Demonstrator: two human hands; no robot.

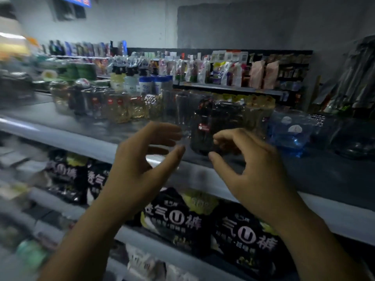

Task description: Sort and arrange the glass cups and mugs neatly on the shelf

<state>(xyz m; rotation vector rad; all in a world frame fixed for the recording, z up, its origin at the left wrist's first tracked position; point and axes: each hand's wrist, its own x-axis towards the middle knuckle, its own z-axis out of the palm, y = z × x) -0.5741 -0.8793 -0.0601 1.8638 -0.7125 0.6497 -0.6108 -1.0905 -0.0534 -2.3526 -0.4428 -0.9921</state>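
A row of glass cups [113, 106] runs along the grey top shelf [67, 126], some clear with red labels, some amber. Tall clear glasses [182, 106] stand behind a dark glass mug [205, 126] with a red sticker. My left hand [142, 169] hovers with fingers and thumb curved apart, just left of the dark mug, nothing visible between them. My right hand [249, 169] is raised beside it, fingertips at the dark mug's front right and thumb below its base, with a gap between. The view is motion-blurred.
Blue-tinted glassware [290, 130] stands right of the dark mug, with a dark bowl [355, 142] further right. Black packets [176, 216] fill the shelf below. Bottles and pouches [154, 78] crowd the aisle shelf behind.
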